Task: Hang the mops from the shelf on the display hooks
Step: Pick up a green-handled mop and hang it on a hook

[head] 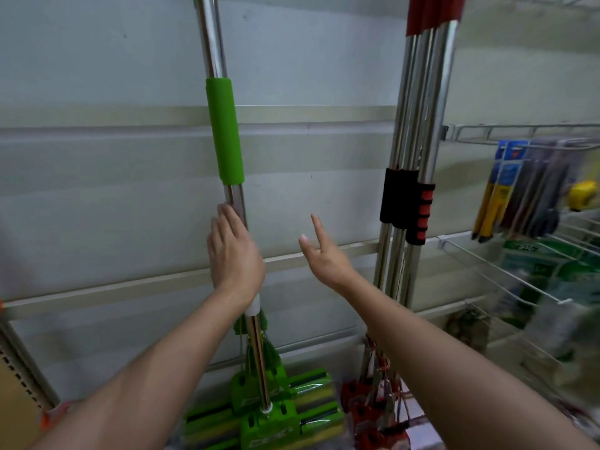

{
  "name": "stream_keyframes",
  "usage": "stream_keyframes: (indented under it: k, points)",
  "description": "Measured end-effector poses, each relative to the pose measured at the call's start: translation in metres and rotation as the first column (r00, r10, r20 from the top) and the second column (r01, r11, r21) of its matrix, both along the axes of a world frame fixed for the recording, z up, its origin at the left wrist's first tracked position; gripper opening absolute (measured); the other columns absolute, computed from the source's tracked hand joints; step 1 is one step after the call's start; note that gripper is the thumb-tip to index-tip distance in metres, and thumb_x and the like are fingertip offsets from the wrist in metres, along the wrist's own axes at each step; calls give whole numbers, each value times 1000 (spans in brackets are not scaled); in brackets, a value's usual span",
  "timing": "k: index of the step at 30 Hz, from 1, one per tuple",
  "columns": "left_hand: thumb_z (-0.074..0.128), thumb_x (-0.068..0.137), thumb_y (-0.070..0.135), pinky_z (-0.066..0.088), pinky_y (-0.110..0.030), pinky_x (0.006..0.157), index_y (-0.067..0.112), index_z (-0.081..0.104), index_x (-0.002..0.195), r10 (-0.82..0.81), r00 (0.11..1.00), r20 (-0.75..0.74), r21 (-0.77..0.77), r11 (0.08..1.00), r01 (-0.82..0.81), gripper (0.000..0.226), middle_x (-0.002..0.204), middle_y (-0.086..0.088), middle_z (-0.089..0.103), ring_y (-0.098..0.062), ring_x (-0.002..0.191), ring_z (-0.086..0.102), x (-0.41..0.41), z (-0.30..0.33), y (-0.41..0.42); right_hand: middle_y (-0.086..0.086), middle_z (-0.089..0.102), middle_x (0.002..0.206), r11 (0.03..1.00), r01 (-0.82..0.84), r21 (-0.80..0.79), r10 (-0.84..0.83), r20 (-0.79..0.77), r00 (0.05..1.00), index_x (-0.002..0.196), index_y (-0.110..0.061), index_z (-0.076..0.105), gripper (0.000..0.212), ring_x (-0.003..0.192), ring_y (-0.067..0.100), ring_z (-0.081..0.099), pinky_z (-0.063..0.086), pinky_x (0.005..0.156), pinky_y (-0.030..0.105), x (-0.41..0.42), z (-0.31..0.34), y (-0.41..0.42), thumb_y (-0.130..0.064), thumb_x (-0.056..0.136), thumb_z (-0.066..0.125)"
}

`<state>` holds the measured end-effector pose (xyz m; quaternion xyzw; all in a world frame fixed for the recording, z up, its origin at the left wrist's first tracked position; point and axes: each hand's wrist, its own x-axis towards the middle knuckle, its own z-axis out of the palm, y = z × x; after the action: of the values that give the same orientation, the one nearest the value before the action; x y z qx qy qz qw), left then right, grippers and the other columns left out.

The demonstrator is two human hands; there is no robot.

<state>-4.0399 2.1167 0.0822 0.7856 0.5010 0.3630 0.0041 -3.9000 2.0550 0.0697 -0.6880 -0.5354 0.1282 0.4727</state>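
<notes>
1. Against a pale slatted display wall (97, 196), at far left, the edge of a perforated brown upright (16, 381) shows beside an orange tag (53, 415), blurred.
2. Left of centre, a green sponge mop (224, 131) stands upright along the wall, its chrome pole wearing a green foam sleeve, its green-and-yellow sponge head (292, 414) low at the bottom edge among other green heads.
3. The left hand (232, 254) rests flat against the chrome pole just below the foam sleeve, fingers straight and together, fingertips (224, 211) touching the metal; the grip is not curled round the pole.
4. At centre, the right hand (321, 254) hangs in the air between the two groups of mops, touching nothing, its grip spread with one finger extended upward and the thumb out to the side.
5. Right of centre, a cluster of red sponge mops (418, 125) stands upright, chrome poles bunched together, with red caps at top, black and red-ribbed foam sleeves (406, 206) at mid-height, and red heads (373, 407) at the bottom.
6. At far right, wire racks (506, 271) jut from the wall, carrying carded packaged tools (516, 190), a yellow item (584, 194) and green packets (552, 254), all blurred.
</notes>
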Motion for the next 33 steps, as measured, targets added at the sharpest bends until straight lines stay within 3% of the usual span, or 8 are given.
stream_keyframes:
  k: [5, 10, 18, 21, 23, 27, 30, 33]
  points:
    - [62, 86, 29, 1, -46, 118, 18, -9, 150, -11, 999, 44, 98, 995, 7, 96, 155, -25, -13, -40, 144, -5, 46, 13, -31, 3, 22, 157, 999, 38, 36, -43, 145, 988, 151, -26, 11, 63, 144, 20, 19, 20, 115, 33, 44, 12, -31, -37, 98, 44]
    - [66, 82, 39, -1, -46, 117, 24, -7, 150, -160, 986, 52, 130, 980, 152, 100, 158, -12, -10, -29, 146, -5, 108, 25, -59, 0, 26, 155, 969, 86, 230, -147, 263, 953, 149, -29, 17, 64, 143, 15, 24, 25, 114, 34, 93, 23, -64, -34, 95, 51]
    - [79, 65, 49, 3, -53, 118, 32, -34, 139, -457, 885, 90, -400, 797, 453, 136, 156, -1, -24, -26, 144, -17, 207, -3, -94, 0, 15, 159, 900, 74, 428, -161, 169, 972, 149, -32, 9, 83, 145, 13, 13, 20, 117, 39, 165, 25, -102, -24, 88, 64]
    - [82, 66, 38, 6, -47, 119, 20, -26, 144, -517, 841, 160, -442, 724, 529, 135, 158, -5, -19, -23, 145, -14, 230, -16, -104, -4, 16, 158, 951, 77, 298, -94, 41, 995, 150, -31, 4, 89, 144, 14, 17, 21, 116, 39, 183, 18, -99, -31, 86, 66]
    - [82, 68, 19, 17, -43, 118, 12, -11, 149, -522, 797, 304, -392, 694, 604, 123, 159, -11, 2, -26, 147, 6, 245, -21, -106, -3, 28, 153, 987, 21, 157, -20, -10, 1000, 150, -33, 3, 88, 138, 18, 31, 30, 109, 32, 192, 12, -93, -37, 86, 64]
    - [70, 80, 5, 28, -38, 114, -2, 20, 145, -422, 839, 344, -479, 689, 544, 82, 152, -17, 27, -27, 139, 29, 262, -37, -102, -8, 52, 117, 986, -119, 115, 132, -111, 985, 148, -37, 6, 78, 110, 12, 51, 33, 82, 13, 201, 5, -82, -30, 91, 58]
    - [62, 83, -3, 33, -32, 111, 8, 9, 147, -414, 755, 509, -353, 699, 621, 85, 149, -13, 30, -25, 136, 34, 269, -38, -100, -9, 52, 115, 975, -177, 132, 198, -167, 966, 147, -42, 5, 80, 103, 9, 48, 37, 86, 25, 208, 7, -73, -25, 91, 59]
    - [58, 85, -2, 35, 2, 88, 18, -6, 148, -437, 705, 558, -258, 716, 648, 92, 141, 8, 25, -7, 127, 33, 271, -30, -94, -5, 57, 120, 969, -205, 140, 230, -194, 954, 146, -42, 7, 82, 108, 14, 53, 42, 88, 30, 214, 7, -64, -21, 89, 62]
